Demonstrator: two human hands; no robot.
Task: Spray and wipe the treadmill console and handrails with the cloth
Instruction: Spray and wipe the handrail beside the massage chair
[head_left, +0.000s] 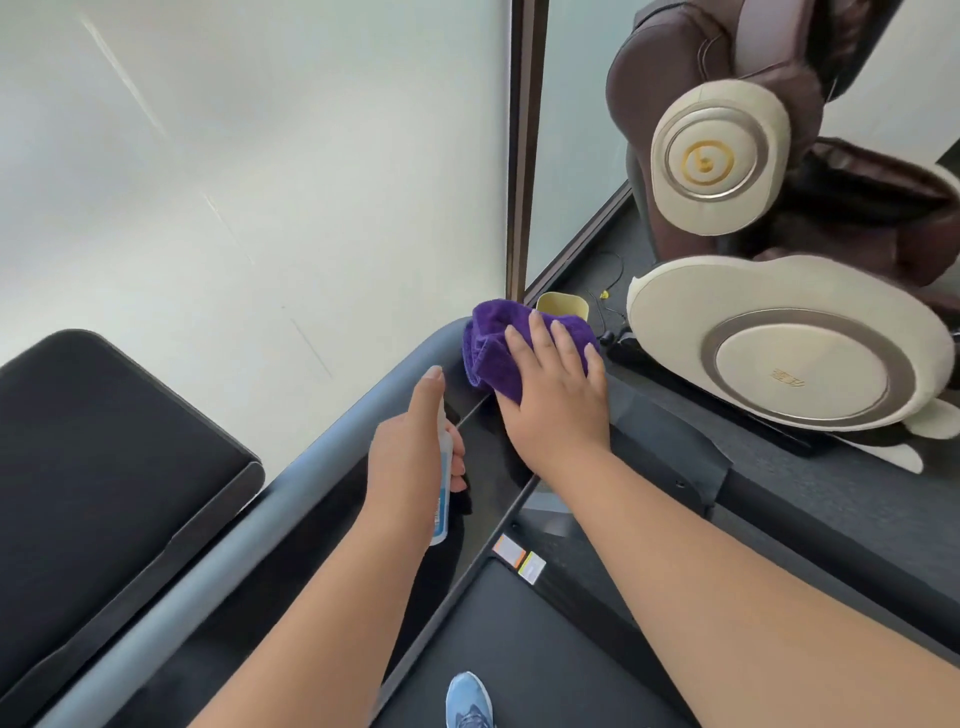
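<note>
A purple cloth (493, 345) lies bunched on the far right corner of the treadmill's grey handrail (291, 467). My right hand (556, 389) presses flat on the cloth with straight, spread fingers. My left hand (415, 457) grips a small white spray bottle (442, 499) with a blue label, held just left of the cloth, forefinger stretched up over its top. The black console screen (104, 467) tilts at the left. The dark console tray (483, 447) runs under both hands.
A frosted glass wall (260, 182) stands right behind the rail. A cream and brown massage chair (779, 338) fills the right side. A small cream cup (563, 306) sits beyond the cloth. Below lie the treadmill belt (545, 649) and my blue shoe (470, 701).
</note>
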